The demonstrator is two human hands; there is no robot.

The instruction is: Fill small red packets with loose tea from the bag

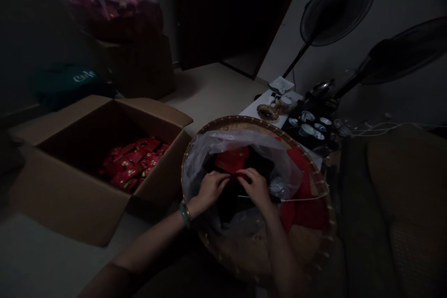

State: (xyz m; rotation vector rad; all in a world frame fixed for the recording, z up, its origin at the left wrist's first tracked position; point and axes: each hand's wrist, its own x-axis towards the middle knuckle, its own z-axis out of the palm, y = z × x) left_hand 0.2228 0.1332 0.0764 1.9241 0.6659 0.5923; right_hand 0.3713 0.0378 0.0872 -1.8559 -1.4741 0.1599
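Note:
My left hand (212, 188) and my right hand (256, 188) are close together over a round woven basket (225, 255). Fingertips of both pinch the near edge of a red pouch-like piece (232, 159); the dim light hides its exact kind. Beneath it lies dark material inside a clear plastic bag (195, 158), which is spread open in the basket. A thin metal rod with a dark handle (275, 199) and a pale cord passes by my right hand; whether that hand also grips it, I cannot tell. Red fabric-like pieces (303, 186) lie along the basket's right side.
An open cardboard box (73, 195) with many small red packets (134, 160) stands at left. Behind it, a plastic bag of red items (115, 4) tops another carton (139, 67). At right are a low table (253, 107), small cups (308, 130) and two standing fans (337, 7).

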